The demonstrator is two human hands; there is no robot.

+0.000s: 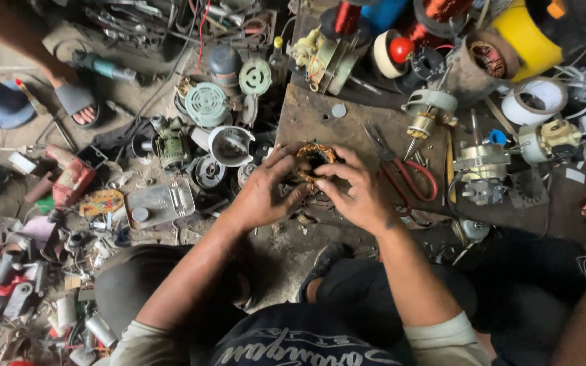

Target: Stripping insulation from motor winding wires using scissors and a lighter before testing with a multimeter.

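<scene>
Both grimy hands, left (264,193) and right (355,195), clenched around a round copper-wound stator (314,161) above the rusty bench (306,118).

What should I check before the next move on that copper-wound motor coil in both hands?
1. Both hands on the coil: ok, left hand and right hand grip it from either side.
2. Coil supported: ok, it sits over the wooden board.
3. Windings intact: cannot tell, fingers cover most of them.
4. Red-handled pliers within reach: ok, they lie just right of the right hand.
5. Clutter near the coil: not ok, motor parts crowd the board.
</scene>
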